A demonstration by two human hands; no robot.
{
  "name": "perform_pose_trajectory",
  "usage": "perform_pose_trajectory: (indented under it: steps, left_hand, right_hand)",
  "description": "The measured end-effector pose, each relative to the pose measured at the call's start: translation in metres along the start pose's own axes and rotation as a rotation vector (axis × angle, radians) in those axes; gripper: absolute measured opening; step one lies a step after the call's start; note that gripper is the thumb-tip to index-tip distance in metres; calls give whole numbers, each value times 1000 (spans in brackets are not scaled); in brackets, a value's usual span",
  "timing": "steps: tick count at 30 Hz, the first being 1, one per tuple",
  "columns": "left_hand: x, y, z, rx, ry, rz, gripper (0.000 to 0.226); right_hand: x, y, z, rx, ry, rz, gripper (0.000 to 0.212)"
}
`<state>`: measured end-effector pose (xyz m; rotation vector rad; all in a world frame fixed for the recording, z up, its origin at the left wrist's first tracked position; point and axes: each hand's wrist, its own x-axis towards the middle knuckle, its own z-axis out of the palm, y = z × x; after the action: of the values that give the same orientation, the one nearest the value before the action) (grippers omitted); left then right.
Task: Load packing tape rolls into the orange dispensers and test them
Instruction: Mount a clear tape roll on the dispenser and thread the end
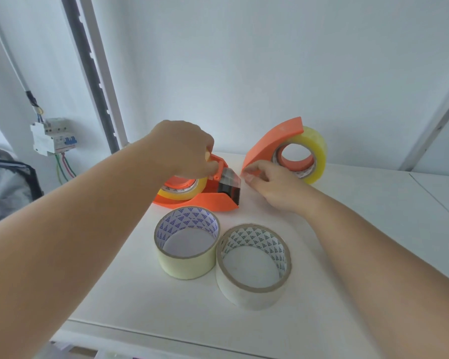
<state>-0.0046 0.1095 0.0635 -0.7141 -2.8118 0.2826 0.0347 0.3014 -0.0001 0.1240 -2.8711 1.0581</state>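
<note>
Dispenser (208,200) behind two loose rolls (187,242).

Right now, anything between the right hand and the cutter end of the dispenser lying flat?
Nothing visible. The right hand sits just right of the flat dispenser and its black cutter, with only bare table between. The left hand grips the dispenser from above. The two loose rolls lie nearer the camera, out of the path.

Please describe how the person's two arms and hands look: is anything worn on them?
Both forearms are bare up to the frame edge: no sleeves, gloves, watch or bracelets show. No ring is visible on the left hand or the right hand. The nails that show look short and unpainted.
</note>
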Motion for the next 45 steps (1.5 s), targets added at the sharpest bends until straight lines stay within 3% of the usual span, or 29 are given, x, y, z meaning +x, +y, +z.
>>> perform_pose_trajectory:
  steps: [3,9,12,21,32,39,45]
  left_hand:
    - [4,-6,0,-21,-53,1,40]
    - [4,-10,-3,-164,-72,-9,34]
    - [0,-13,-3,-238,-1,-25,31]
    - [-3,-17,5,-523,67,-59,19]
    - [-13,-19,-3,-930,339,-142,13]
    - [-8,-10,-9,-1254,336,-194,20]
    - [-5,7,-20,-1395,297,-232,26]
  right_hand:
    - [4,0,-7,194,49,45,26]
    - [-2,0,-18,96,93,22,32]
    - [-11,4,-29,40,104,18,29]
    - [-22,12,-40,126,98,49,21]
    - [-25,0,-47,587,224,-32,12]
    - [-23,-10,-38,836,249,-118,11]
    - [-19,-23,-15,793,226,-139,39]
